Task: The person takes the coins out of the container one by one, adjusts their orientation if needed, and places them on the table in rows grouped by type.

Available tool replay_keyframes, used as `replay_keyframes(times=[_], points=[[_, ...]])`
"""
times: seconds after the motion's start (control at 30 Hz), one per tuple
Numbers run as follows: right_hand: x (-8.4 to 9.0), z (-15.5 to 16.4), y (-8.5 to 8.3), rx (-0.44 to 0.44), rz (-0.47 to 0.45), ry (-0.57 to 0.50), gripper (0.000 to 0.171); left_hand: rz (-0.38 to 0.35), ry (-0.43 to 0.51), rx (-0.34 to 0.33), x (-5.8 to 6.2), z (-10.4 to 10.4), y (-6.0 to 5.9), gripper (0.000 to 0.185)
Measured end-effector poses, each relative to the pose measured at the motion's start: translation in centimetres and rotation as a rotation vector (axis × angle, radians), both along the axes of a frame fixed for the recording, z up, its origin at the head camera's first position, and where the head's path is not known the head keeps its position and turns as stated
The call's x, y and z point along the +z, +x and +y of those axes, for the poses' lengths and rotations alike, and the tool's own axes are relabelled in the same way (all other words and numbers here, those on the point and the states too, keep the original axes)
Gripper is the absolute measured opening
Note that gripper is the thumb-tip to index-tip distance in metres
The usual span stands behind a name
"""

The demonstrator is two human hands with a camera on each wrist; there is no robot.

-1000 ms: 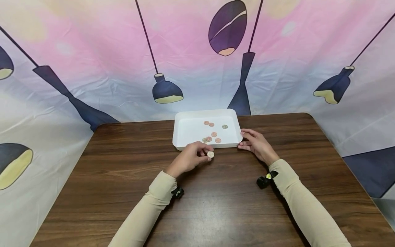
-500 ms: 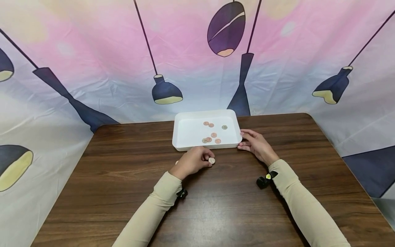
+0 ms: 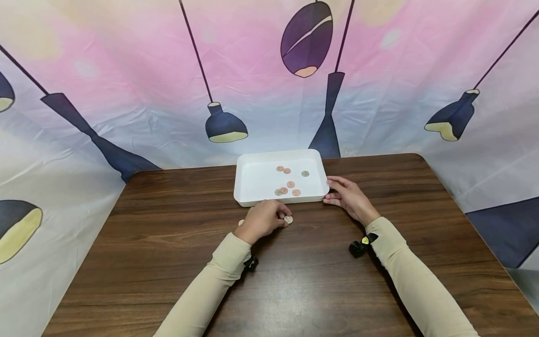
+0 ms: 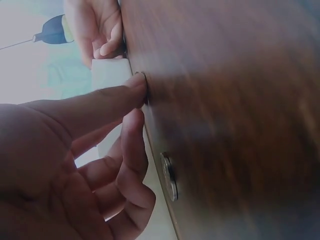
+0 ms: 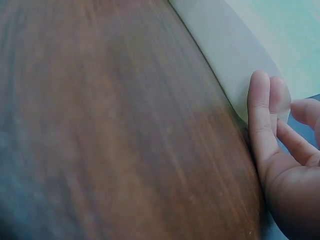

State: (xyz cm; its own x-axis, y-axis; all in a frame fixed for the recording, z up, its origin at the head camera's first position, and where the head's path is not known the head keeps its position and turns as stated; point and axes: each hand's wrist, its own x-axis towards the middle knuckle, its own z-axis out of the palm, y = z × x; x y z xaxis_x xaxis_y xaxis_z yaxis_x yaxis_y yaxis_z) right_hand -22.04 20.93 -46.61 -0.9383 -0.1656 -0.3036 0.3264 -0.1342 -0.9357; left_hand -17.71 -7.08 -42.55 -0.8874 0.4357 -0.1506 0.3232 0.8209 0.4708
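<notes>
Left to right from where I stand:

Small coin (image 3: 241, 222) sits flat on the tabletop (image 3: 168, 243), just left of the left hand (image 3: 262, 219), touching nothing that I can see.

The left hand rests low on the tabletop just in front of the white tray (image 3: 257, 180). Fingers curled, thumb tip and a fingertip pressed on a silver coin (image 3: 288, 219) lying on the wood at the hand's right edge. The left wrist view shows that fingertip (image 4: 136, 82) down against the surface and a coin (image 4: 169, 176) flat on the wood beside the curled fingers. Reads as a coin pinned to the tabletop, not lifted clear. Whether it's pinched off the surface at all I can't tell.

The tray holds a loose scatter of coppery coins (image 3: 290, 184), plus one darker coin (image 3: 305, 173) toward its right side.

The right hand (image 3: 349, 199) is at the tray's near-right corner, fingers straight and relaxed, laid against the rim. In the right wrist view the fingers (image 5: 262, 120) lie along the tray wall (image 5: 235, 65). It braces the tray rather than gripping it.

My read: coins are being moved between tray and tabletop, one at a time. The step in hand is the silver coin just in front of the tray. Next move calls for settling that coin under the fingertips, then working a tip under its thin edge. The right hand should hold the tray square so it doesn't skate.
</notes>
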Motion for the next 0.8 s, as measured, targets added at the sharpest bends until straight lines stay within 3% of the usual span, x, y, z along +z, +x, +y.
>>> replay_keyframes(times=[0.2,0.5,0.8], points=[[0.0,0.0,-0.1,0.001,0.001,0.002,0.056,-0.014,0.019,0.024,0.0,-0.1,0.0,0.015],[-0.1,0.1,-0.1,-0.007,-0.002,0.005,0.055,0.026,0.033,0.035,-0.2,0.1,0.3,0.013],[-0.1,-0.1,-0.1,-0.018,-0.003,0.007,0.053,-0.004,0.292,-0.024,1.7,-0.8,-0.5,0.007]])
